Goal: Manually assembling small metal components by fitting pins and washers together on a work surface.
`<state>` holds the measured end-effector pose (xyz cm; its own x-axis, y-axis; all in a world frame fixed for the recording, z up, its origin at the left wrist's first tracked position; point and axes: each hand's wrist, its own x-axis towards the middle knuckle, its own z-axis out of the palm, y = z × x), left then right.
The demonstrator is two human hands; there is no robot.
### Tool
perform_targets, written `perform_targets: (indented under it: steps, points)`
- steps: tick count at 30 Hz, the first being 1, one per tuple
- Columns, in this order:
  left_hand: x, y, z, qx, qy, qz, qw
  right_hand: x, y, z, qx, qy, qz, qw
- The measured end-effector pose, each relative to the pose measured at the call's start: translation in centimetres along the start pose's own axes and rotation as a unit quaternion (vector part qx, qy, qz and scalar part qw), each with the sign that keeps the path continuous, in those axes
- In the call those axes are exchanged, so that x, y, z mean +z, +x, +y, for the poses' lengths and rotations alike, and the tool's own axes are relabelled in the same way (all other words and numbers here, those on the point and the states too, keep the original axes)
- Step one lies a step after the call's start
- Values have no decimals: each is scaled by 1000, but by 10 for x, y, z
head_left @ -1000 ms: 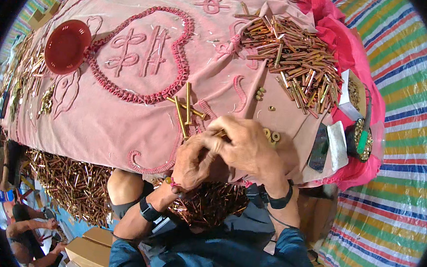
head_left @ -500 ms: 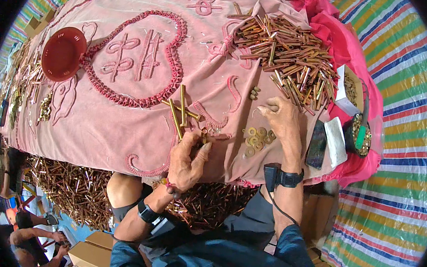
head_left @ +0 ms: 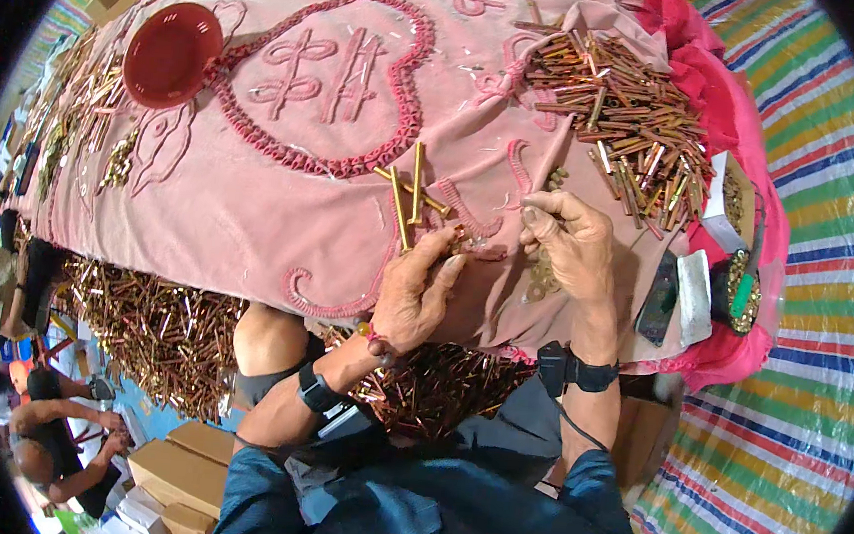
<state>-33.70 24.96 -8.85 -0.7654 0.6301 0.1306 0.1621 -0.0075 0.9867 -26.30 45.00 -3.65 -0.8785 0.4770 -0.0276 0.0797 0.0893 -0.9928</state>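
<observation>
My left hand (head_left: 419, 297) is closed over the pink cloth (head_left: 278, 245), its thumb and fingers pinched round a small brass-coloured metal piece (head_left: 460, 238), mostly hidden. To its right, my right hand (head_left: 577, 251) has thumb and forefinger pressed together; whatever lies in that pinch is too small to name. Several long brass-coloured bolts (head_left: 418, 183) lie crossed just beyond my left hand. Brass-coloured washers (head_left: 540, 280) lie partly covered by my right hand. A few small nuts (head_left: 556, 178) show past its fingers.
A large heap of brass-coloured metal tubes (head_left: 648, 134) covers the far right. At right are a dark phone (head_left: 657, 297), a white pad (head_left: 692, 298) and a small box (head_left: 733, 201). A red bowl (head_left: 173, 54) stands far left. More metal parts (head_left: 160, 346) are piled below the cloth's edge.
My right hand has left the spot by the small nuts and come nearer my left hand, its fingers now pinched. The whole view has shifted, moving the cloth up and right in the picture.
</observation>
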Motion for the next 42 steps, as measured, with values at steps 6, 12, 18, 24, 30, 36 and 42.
perform_targets:
  steps: [6,12,18,24,30,36,42]
  points:
    - [-7,-4,10,3,31,-12,999,38,-10,-6,-69,104,-61,990]
    - [-6,-1,7,41,48,-14,998,47,-14,-5,-50,154,-60,985]
    - [-6,-4,8,-21,1,-16,1000,48,-14,0,-28,184,-68,980]
    - [-10,4,4,144,108,13,984,47,-13,4,-39,192,-77,978]
    - [-10,5,7,140,137,11,981,40,-11,5,13,165,-90,982]
    - [-14,5,10,65,86,27,994,46,-9,7,-131,-202,-94,966]
    - [-16,12,14,-30,-107,39,993,46,-12,12,-182,-397,-78,896]
